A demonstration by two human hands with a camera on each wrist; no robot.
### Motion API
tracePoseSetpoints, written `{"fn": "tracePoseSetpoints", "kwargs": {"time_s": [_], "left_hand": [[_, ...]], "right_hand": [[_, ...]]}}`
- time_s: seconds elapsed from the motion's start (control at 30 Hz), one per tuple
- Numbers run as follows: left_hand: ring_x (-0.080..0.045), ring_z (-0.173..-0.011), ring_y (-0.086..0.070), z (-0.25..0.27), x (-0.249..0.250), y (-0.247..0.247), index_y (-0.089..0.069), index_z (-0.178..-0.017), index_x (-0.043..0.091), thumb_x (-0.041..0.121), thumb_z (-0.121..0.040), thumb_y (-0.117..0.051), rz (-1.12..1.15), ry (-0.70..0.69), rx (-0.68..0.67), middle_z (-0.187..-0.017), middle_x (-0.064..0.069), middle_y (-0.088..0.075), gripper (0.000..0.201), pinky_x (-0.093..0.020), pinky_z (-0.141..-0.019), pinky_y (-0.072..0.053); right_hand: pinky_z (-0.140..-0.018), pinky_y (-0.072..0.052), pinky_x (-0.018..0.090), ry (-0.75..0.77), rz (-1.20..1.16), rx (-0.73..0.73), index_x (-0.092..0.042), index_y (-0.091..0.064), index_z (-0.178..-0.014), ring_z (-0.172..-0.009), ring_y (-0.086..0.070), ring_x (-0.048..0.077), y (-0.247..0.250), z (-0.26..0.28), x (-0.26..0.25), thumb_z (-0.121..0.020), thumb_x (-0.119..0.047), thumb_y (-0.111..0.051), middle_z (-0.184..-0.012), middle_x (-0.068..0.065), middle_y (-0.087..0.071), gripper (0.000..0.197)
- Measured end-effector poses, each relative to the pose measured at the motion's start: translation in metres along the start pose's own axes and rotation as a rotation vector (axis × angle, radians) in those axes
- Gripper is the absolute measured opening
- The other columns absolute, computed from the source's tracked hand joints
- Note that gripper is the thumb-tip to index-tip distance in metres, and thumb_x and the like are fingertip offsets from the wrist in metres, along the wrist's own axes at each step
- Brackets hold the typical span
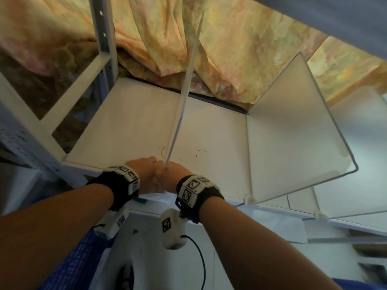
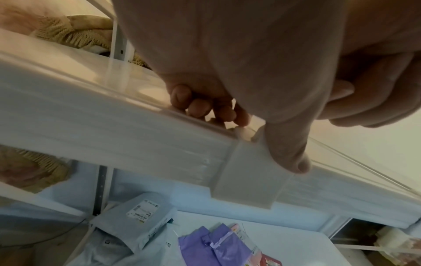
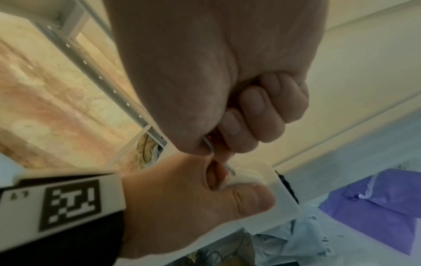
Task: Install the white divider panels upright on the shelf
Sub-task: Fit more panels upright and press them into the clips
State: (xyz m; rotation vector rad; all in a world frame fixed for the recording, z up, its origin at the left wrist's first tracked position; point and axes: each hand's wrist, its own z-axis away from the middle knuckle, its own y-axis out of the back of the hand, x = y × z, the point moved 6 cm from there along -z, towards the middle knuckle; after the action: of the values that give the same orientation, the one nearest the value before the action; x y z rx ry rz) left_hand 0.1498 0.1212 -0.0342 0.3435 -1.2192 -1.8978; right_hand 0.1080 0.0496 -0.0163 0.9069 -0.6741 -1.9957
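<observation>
A white divider panel point(image 1: 184, 86) stands upright, edge-on, across the middle of the white shelf point(image 1: 129, 122). Both hands meet at its lower front corner on the shelf's front edge. My left hand point(image 1: 149, 170) pinches a white clip point(image 2: 248, 180) on that edge, with the thumb point(image 2: 289, 153) pressed on the clip's face and the fingers curled on top of the shelf. My right hand point(image 1: 173, 174) grips the panel's thin wire rim point(image 3: 209, 145) in curled fingers just above the clip point(image 3: 280, 198). A second divider panel point(image 1: 293, 122) stands upright at the right, held by a front clip point(image 1: 250, 198).
A perforated metal post point(image 1: 103, 38) and frame bars stand at the shelf's left. A yellow-orange patterned cloth point(image 1: 240, 59) hangs behind. Another shelf point(image 1: 345, 15) hangs overhead. Below the shelf lie purple bags point(image 2: 214, 243) and pale packages point(image 2: 136, 221). A further panel point(image 1: 360, 164) stands at the far right.
</observation>
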Motion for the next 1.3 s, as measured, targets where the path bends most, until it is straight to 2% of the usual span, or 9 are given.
{"fn": "tracePoseSetpoints", "kwargs": {"time_s": [0.13,0.27,0.43,0.67,0.8,0.87,0.97,1.13,1.3], "left_hand": [[-0.021,-0.106,-0.056,-0.003,-0.001,-0.002,-0.048,-0.128,0.023,0.062,-0.078,-0.060,0.002,-0.017,0.001,-0.122,0.001,-0.051,0.065,-0.037,-0.092,-0.048],[-0.021,-0.108,-0.057,-0.006,-0.002,-0.003,-0.048,-0.128,0.022,0.059,-0.079,-0.062,-0.013,-0.014,0.002,-0.124,0.001,-0.051,0.063,-0.035,-0.091,-0.047],[-0.021,-0.105,-0.059,-0.008,0.000,-0.001,-0.051,-0.123,0.020,0.055,-0.078,-0.067,-0.010,-0.002,-0.008,-0.121,0.000,-0.053,0.060,-0.033,-0.086,-0.048],[-0.016,-0.082,-0.051,-0.004,-0.001,-0.003,-0.049,-0.100,0.025,0.054,-0.072,-0.070,0.034,0.060,0.048,-0.092,0.006,-0.045,0.046,-0.031,-0.078,-0.048],[-0.019,-0.081,-0.061,0.007,-0.002,-0.016,-0.056,-0.081,0.024,0.057,-0.078,-0.059,0.003,0.123,-0.054,-0.091,0.002,-0.062,0.034,-0.031,-0.078,-0.051],[-0.021,-0.091,-0.062,0.020,0.004,-0.027,-0.060,-0.091,0.023,0.060,-0.085,-0.052,-0.039,0.084,-0.117,-0.100,-0.001,-0.063,0.038,-0.031,-0.082,-0.049],[-0.024,-0.107,-0.060,0.043,0.042,-0.040,-0.058,-0.124,0.018,0.052,-0.094,-0.042,-0.130,-0.047,-0.199,-0.124,-0.006,-0.062,0.048,-0.031,-0.091,-0.048],[-0.030,-0.108,-0.058,0.036,0.141,-0.031,-0.057,-0.114,0.012,0.055,-0.094,-0.043,-0.131,-0.243,-0.147,-0.121,-0.011,-0.060,0.050,-0.034,-0.085,-0.042],[-0.028,-0.098,-0.054,-0.007,0.224,-0.014,-0.044,-0.110,0.019,0.067,-0.082,-0.054,-0.080,-0.285,0.076,-0.112,-0.005,-0.054,0.057,-0.038,-0.080,-0.039]], "right_hand": [[-0.081,-0.047,0.036,-0.045,-0.131,-0.041,-0.004,-0.058,-0.115,-0.097,-0.059,0.031,0.002,-0.005,0.003,-0.099,-0.029,-0.035,-0.115,0.016,-0.064,0.038],[-0.073,-0.043,0.034,-0.030,-0.119,-0.048,-0.006,-0.058,-0.103,-0.086,-0.055,0.028,-0.005,-0.012,0.005,-0.098,-0.027,-0.038,-0.102,0.013,-0.062,0.030],[-0.075,-0.046,0.035,-0.029,-0.102,-0.023,-0.005,-0.060,-0.110,-0.085,-0.056,0.026,-0.005,-0.014,0.007,-0.099,-0.030,-0.037,-0.106,0.014,-0.065,0.036],[-0.084,-0.053,0.040,-0.057,-0.129,0.004,-0.005,-0.063,-0.095,-0.091,-0.062,0.032,-0.008,0.002,0.004,-0.095,-0.026,-0.047,-0.096,0.014,-0.064,0.027],[-0.065,-0.041,0.031,0.028,-0.167,0.019,-0.005,-0.055,-0.083,-0.068,-0.051,0.022,-0.007,0.036,0.018,-0.097,-0.035,-0.049,-0.078,0.010,-0.056,0.034],[-0.061,-0.035,0.029,0.053,-0.167,0.019,-0.008,-0.050,-0.079,-0.065,-0.044,0.021,-0.007,0.058,0.044,-0.095,-0.032,-0.052,-0.073,0.012,-0.047,0.029],[-0.054,-0.031,0.029,-0.032,-0.144,0.051,-0.010,-0.048,-0.075,-0.065,-0.044,0.020,-0.007,0.084,0.115,-0.092,-0.028,-0.054,-0.072,0.011,-0.046,0.026],[-0.049,-0.024,0.019,-0.298,-0.050,-0.056,-0.015,-0.047,-0.070,-0.053,-0.035,0.009,0.002,0.129,0.232,-0.097,-0.029,-0.049,-0.064,-0.002,-0.042,0.030],[-0.059,-0.039,0.028,-0.361,-0.054,0.219,-0.015,-0.051,-0.084,-0.055,-0.041,0.010,0.054,0.138,0.300,-0.090,-0.050,-0.055,-0.064,-0.004,-0.046,0.036]]}}
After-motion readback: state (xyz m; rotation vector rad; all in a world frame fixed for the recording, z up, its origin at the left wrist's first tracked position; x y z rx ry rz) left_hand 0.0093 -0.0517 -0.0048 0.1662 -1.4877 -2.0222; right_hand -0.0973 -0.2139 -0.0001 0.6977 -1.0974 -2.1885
